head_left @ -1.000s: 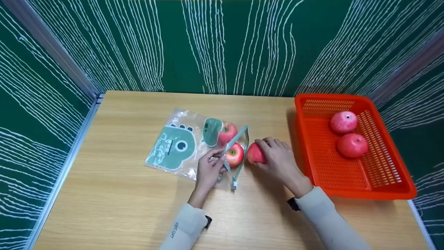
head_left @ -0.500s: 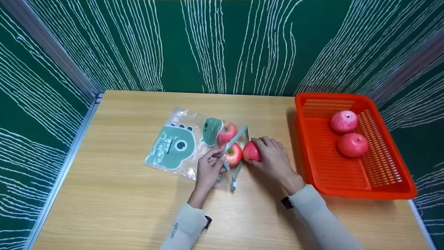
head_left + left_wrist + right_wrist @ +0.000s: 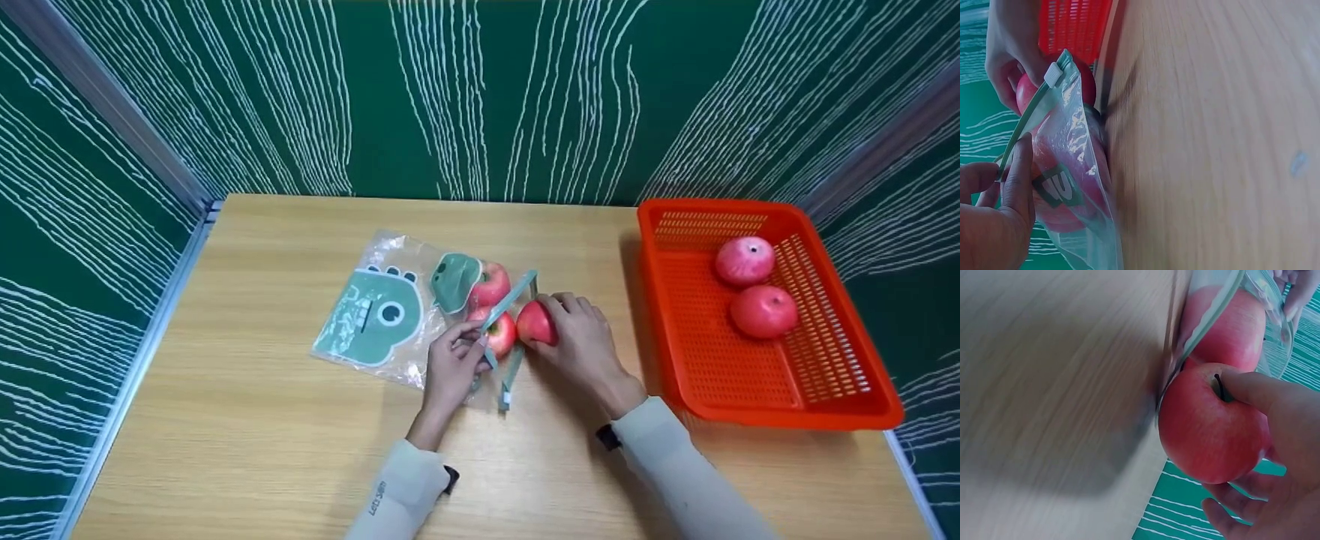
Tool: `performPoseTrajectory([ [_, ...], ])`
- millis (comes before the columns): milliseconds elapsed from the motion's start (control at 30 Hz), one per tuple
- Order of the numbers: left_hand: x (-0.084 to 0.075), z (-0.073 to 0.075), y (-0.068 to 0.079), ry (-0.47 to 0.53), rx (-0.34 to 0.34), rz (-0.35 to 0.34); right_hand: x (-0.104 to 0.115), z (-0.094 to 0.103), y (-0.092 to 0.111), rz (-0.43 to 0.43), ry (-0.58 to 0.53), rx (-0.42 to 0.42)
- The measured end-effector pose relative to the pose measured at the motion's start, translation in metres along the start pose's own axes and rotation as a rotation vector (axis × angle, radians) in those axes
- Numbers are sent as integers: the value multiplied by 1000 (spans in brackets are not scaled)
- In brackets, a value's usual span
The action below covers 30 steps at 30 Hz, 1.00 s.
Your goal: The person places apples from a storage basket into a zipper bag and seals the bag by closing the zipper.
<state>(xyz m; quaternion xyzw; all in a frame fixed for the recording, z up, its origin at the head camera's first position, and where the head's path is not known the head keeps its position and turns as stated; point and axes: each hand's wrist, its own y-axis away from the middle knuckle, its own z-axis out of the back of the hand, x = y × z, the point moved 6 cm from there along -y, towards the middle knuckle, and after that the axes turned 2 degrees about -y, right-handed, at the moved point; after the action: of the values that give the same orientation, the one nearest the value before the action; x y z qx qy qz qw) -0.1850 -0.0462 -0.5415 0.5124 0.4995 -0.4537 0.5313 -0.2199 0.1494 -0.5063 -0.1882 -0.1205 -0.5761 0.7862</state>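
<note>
1. On a pale wood-grain table (image 3: 247, 435), a clear, crinkled plastic bag (image 3: 409, 360) lies flat toward its bottom end, bulging near its mouth; glossy, with a green cartoon creature printed on it.
2. Bag mouth edged by a green zip strip (image 3: 508, 300) with a small white ribbed slider (image 3: 1053, 74); the two lips stand apart.
3. Inside, two smooth red apples: a farther apple (image 3: 493, 283) and a nearer apple (image 3: 502, 337).
4. Third apple (image 3: 1207, 427), round, faintly streaked, dark stem in its hollow, sits at the bag mouth, over the lower lip.
5. To the right, an orange-red slotted plastic basket (image 3: 787, 418) holding two pinkish-red round fruits (image 3: 763, 312).
6. Farther bagged apple partly covered by the print; nearer one crossed by the strip. Whether it touches the third apple: cannot tell. Sleeve lettering hard to read; both forearms cut off at the lower frame edge.
7. Left hand (image 3: 452, 367): thumb and fingers pinch the strip, holding the upper lip raised.
8. Right hand (image 3: 589, 341): reaches in from the right, gripping the third apple, thumb at the stem hollow, fingers curled round the other side.
</note>
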Motion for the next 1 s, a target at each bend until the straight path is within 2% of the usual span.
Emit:
performPoseTrajectory([
  [200,-2,-1,1,-2,0,11,5,-4,-1,-10,11,-37],
  [467,-6,-1,0,29,8,-51,16,-10,-4,-2,16,-100],
  [700,-8,0,0,-4,-2,-43,25,-16,-7,-39,36,-89],
  [1000,-14,0,-1,16,-27,-30,33,-26,-5,-69,18,-83],
])
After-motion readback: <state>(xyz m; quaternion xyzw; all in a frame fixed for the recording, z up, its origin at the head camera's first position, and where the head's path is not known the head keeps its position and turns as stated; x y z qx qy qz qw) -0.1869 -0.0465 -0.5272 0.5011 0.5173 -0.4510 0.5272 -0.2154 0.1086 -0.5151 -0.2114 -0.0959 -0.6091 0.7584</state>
